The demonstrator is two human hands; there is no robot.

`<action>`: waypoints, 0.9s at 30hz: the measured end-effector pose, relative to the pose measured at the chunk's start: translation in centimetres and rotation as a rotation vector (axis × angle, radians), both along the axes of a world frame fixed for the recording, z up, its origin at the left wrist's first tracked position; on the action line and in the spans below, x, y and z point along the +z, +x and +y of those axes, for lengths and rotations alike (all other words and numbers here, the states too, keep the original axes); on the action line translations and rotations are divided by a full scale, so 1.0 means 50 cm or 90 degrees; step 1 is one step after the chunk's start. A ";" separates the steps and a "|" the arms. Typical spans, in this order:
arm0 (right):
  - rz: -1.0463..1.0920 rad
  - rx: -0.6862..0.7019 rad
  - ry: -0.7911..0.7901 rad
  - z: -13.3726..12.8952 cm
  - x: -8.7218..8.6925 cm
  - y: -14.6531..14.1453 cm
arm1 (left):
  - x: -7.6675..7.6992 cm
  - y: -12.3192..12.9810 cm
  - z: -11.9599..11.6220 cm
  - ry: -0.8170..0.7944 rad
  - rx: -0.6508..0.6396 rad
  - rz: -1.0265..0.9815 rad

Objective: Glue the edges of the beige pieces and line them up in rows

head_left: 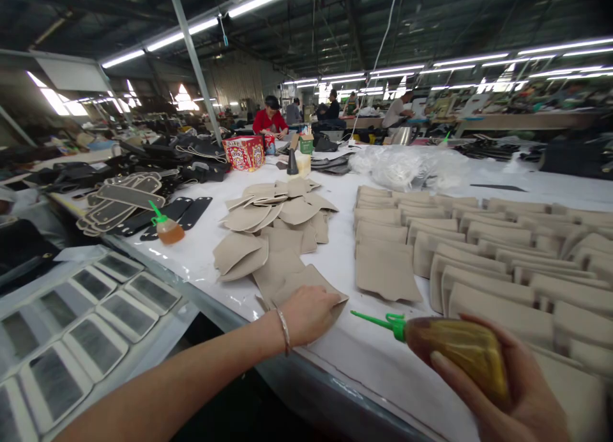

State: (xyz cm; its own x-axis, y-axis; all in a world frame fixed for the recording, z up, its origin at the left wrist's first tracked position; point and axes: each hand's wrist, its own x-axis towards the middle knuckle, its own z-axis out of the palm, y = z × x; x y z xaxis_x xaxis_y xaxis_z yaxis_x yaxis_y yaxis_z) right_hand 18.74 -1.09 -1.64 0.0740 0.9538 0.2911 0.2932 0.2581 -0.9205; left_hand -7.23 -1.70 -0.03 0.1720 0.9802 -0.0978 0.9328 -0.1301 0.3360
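The right hand (pixel 524 397) grasps an amber bottle (pixel 454 349), green nozzle (pixel 396 326) toward the left hand (pixel 309 317); the latter lies on a beige piece (pixel 304 279), grip unclear; a beige pile (pixel 299 209) lies just beyond it.

R hand (pixel 527 391) cut off at near edge; most of its fingers hidden behind amber bottle (pixel 457 352), which it partly covers. L hand (pixel 306 317) hides part of beige pc (pixel 309 279) beneath; can't tell how its fingers grip. L forearm (pixel 182 381) cut off too, blocking some of table edge (pixel 330 384). Beige stacks (pixel 498 311) run off R side, blurred nr corner. Framed panels (pixel 55 378) cut off at L. Far ppl (pixel 269 121) too small for detail.
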 end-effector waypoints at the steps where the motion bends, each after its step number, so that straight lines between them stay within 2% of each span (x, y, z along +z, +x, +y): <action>1: -0.028 0.001 -0.006 -0.003 0.009 -0.011 | -0.002 -0.005 0.001 0.006 -0.018 -0.003; 3: -0.084 0.010 -0.009 -0.008 0.024 -0.034 | -0.007 -0.010 0.005 0.022 -0.033 -0.005; 6: -0.144 0.032 0.044 -0.004 0.032 -0.060 | -0.014 -0.012 0.012 0.033 -0.034 -0.015; 13: -0.219 0.063 0.139 0.028 0.006 -0.073 | -0.011 -0.013 0.011 0.029 -0.030 -0.023; 23: -0.212 0.044 0.087 0.028 0.006 -0.067 | -0.021 -0.011 0.005 0.034 -0.013 0.003; 27: -0.202 0.054 0.060 0.028 -0.007 -0.059 | -0.022 -0.015 0.004 0.043 -0.017 0.003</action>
